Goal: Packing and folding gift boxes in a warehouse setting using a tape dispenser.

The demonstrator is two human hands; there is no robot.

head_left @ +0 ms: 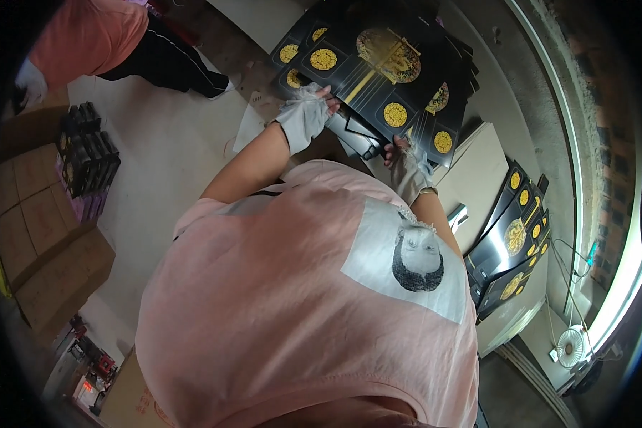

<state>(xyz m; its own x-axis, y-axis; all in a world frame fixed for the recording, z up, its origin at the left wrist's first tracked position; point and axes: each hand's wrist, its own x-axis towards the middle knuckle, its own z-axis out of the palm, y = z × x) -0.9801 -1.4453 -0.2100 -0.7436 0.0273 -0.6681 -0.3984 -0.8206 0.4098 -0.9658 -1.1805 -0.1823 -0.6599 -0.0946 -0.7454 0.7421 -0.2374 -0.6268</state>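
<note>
Black printed cardboard box blanks [365,93] with gold round emblems lie in a loose, overlapping pile at the far edge of the work surface. My left hand [308,112], in a pale fingerless glove, grips the near left edge of the top blank. At its near right edge my right hand [409,165], gloved the same way, has its fingers closed on the same blank. Parts of both hands' fingers are hidden by the card. Beneath the blank, between my hands, a dark shiny folded piece [357,134] shows.
More black-and-gold blanks [506,239] are stacked on my right, beside a pale board [478,167]. A small white fan [572,347] stands at lower right. To my left are brown cartons [39,228] and stacked black boxes [87,153]. Another person [93,39] is at upper left.
</note>
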